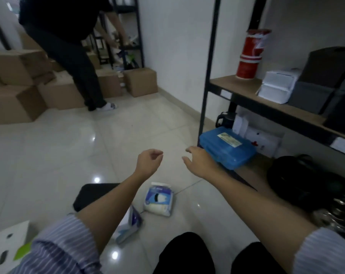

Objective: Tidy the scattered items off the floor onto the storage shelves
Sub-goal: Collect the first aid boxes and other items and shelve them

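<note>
My left hand (149,161) hovers over the tiled floor with its fingers loosely curled and holds nothing. My right hand (198,160) is stretched forward with relaxed fingers, just left of a blue plastic case (227,148) on the bottom level of the black shelf unit (207,84). On the floor below my arms lie a white-and-blue soft pack (158,199), a second white-and-blue package (131,224) partly hidden by my left forearm, a flat black item (92,195) and a white box with green print (7,246).
The wooden shelf board (241,85) carries a red canister (249,54), white boxes (276,87) and dark grey boxes (322,84). A black bag (306,178) sits at the lower right. Cardboard boxes (19,86) are stacked at the back left, where another person (68,46) bends at a far shelf.
</note>
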Tool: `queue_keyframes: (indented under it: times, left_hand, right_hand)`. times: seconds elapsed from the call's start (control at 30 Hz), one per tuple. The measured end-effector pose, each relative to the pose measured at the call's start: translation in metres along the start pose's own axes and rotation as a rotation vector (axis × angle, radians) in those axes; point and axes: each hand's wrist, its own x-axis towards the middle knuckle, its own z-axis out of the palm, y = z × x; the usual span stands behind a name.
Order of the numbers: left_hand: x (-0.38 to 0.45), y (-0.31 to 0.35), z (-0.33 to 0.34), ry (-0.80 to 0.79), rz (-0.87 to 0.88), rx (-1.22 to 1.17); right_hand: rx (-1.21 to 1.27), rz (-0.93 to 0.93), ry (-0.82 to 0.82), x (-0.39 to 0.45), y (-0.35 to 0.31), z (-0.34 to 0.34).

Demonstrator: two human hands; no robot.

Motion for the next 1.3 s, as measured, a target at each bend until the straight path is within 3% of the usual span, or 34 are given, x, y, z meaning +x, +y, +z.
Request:
queue_keyframes:
  times: [0.33, 0.63, 1.03, 1.3]
  left_hand:
    - [-0.077, -0.146, -0.088, 0.088, -0.312, 0.071]
    - [-0.097, -0.176, -0.136, 0.261, -0.583, -0.100]
    - [-0.107, -0.238, -0.058, 0.392, -1.162, -0.636]
    - [-0.110, -0.286, -0.009, 0.489, -1.248, -0.880]
  right_hand:
    - [0.053, -0.083, -0.335, 0.013, -0.091, 0.108]
    - [0.003, -0.173, -0.550, 0.026, -0.143, 0.143]
    - [-0.038, -0.170, -0.734, 0.052, -0.128, 0.245]
    - [-0.014, -0.023, -0.768, 0.062, -0.084, 0.343]
